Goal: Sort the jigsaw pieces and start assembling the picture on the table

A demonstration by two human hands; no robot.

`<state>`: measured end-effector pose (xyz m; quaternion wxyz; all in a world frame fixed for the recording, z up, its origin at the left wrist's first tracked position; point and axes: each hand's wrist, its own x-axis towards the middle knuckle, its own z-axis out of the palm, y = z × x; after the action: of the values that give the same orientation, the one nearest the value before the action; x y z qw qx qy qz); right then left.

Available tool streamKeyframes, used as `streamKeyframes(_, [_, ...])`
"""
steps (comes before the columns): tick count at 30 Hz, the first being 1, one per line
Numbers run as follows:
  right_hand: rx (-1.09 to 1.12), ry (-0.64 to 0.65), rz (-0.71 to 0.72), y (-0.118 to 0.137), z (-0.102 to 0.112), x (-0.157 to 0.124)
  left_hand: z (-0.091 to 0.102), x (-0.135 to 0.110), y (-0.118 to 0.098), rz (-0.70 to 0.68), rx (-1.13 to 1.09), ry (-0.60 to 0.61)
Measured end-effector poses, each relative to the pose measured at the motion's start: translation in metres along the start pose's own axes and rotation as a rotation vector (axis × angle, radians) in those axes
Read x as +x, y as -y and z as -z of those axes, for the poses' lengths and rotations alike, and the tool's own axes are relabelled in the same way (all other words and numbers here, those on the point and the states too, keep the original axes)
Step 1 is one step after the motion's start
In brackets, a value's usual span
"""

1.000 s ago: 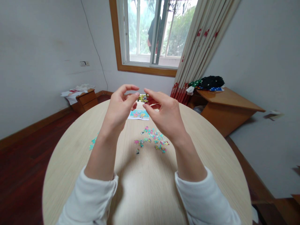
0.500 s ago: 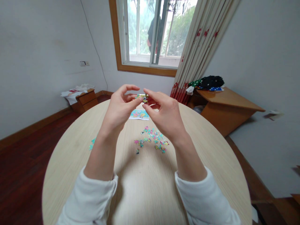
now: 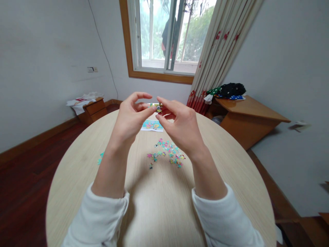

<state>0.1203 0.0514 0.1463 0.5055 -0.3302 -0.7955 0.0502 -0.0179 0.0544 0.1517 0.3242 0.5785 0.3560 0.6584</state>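
Raised above the far half of the table, my left hand (image 3: 130, 118) and my right hand (image 3: 178, 121) meet at a few small jigsaw puzzle pieces (image 3: 158, 108). Yellow with a cartoon eye shows on them. My left thumb and fingers are closed on their left side, while my right thumb and fingers pinch the right side. Fingers partly cover the pieces, so where they join is hard to see. Behind and below my hands lies a picture sheet (image 3: 151, 126) with pink and yellow cartoon figures on blue. Many loose puzzle pieces (image 3: 169, 149) are scattered below my hands.
The round wooden table (image 3: 159, 206) fills the foreground. Some turquoise puzzle pieces (image 3: 100, 158) lie beside my left forearm, and a single piece (image 3: 151, 166) sits nearest me. Beyond stand a small cabinet (image 3: 95, 109) and a wooden desk (image 3: 253, 113) with cloths on top.
My left hand has shifted very slightly left and up. Both hands still hold the puzzle pieces together, and the pieces on the table have not moved.
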Motion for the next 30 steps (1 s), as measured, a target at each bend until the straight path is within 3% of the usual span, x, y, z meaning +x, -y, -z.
streamKeyframes(30, [0.009, -0.008, -0.023, 0.0038, 0.0009, 0.0000, -0.0026, 0.0000, -0.0007, -0.015, 0.005, -0.020])
